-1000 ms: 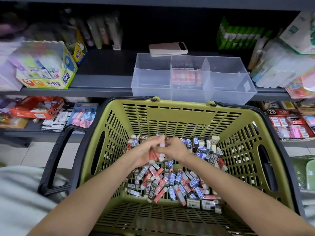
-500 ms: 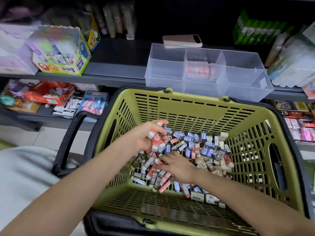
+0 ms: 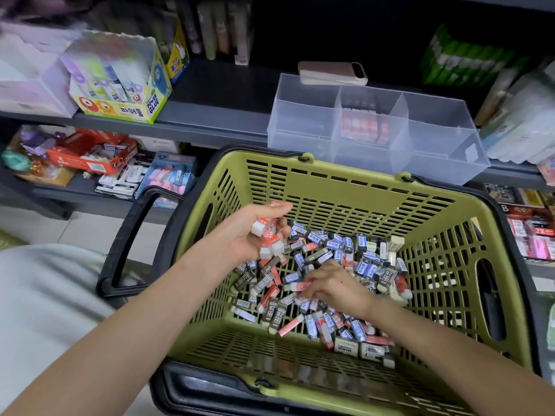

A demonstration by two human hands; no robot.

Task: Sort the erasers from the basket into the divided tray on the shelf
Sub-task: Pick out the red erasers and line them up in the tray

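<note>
Above a green basket [image 3: 345, 211], our left hand [image 3: 249, 235] grips a bunch [image 3: 268, 235] of red erasers; our right hand [image 3: 336, 288] pinches a single eraser [image 3: 295, 286] in the pile [image 3: 369, 265] below. On the shelf [image 3: 216, 106], the tray [image 3: 300, 121] holds erasers only in its middle compartment. We judge most sorting is left.

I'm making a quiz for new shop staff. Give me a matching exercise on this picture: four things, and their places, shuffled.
1 left hand
2 right hand
3 phone
4 glue box

A on the shelf, left of the divided tray
B down in the eraser pile in the basket
C at the tray's back edge
D raised, gripping red erasers

Pairs: 1-D, 2-B, 3-C, 4-A
</note>
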